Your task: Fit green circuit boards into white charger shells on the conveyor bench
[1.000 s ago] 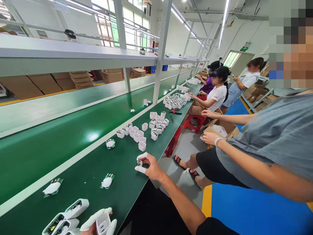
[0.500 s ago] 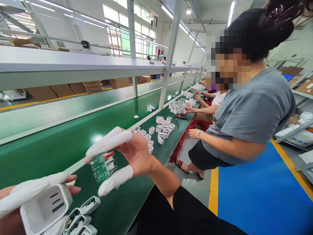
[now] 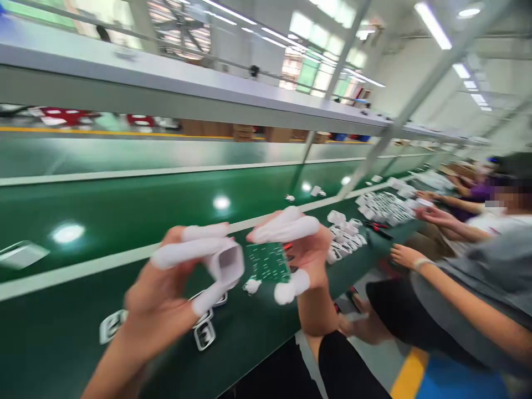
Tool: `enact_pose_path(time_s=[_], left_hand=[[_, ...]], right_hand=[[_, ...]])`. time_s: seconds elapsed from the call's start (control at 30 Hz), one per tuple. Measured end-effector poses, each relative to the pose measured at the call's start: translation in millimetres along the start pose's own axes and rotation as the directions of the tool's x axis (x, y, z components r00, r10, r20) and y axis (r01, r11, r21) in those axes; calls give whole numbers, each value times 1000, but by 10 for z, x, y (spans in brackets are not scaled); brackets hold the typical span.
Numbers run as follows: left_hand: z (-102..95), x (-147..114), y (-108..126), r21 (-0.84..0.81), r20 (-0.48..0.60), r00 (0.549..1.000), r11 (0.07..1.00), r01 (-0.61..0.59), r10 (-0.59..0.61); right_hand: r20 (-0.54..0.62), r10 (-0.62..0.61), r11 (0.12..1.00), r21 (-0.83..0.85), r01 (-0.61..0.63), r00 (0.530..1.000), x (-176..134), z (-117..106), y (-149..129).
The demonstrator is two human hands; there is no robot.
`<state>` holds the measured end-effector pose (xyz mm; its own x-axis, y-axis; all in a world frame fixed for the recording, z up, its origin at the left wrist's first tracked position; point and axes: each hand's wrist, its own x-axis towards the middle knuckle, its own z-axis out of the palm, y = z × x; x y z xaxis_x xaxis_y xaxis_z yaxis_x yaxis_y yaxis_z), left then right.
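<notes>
White housing (image 3: 230,266) sits pinched in the left hand (image 3: 158,291) above the bench (image 3: 261,332), open end showing; beside it, a circuit board (image 3: 266,261) is gripped at its edges by the right hand (image 3: 312,250). Covered fingertips (image 3: 286,293) could let either slip; a tilted board could catch the housing.

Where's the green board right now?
In the head view, the green board is near the middle, between the fingers of the right hand, just right of the white case in the left hand.
</notes>
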<state>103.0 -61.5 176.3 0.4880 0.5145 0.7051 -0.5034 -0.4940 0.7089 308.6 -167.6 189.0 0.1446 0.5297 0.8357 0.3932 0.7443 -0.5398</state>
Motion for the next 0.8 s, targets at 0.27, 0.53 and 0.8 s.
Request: enact_pose_path(time_s=[0.27, 0.53, 0.8], left_hand=[[-3, 28, -102, -26, 83, 996, 999, -37, 39], [-42, 25, -121, -28, 86, 995, 999, -39, 41], [-10, -26, -464, 189, 18, 989, 971, -145, 144]], right_hand=[[21, -74, 994, 80, 72, 997, 125, -33, -28], [-18, -150, 989, 8, 150, 988, 108, 19, -64], [-155, 305, 949, 129, -286, 940, 52, 220, 178]])
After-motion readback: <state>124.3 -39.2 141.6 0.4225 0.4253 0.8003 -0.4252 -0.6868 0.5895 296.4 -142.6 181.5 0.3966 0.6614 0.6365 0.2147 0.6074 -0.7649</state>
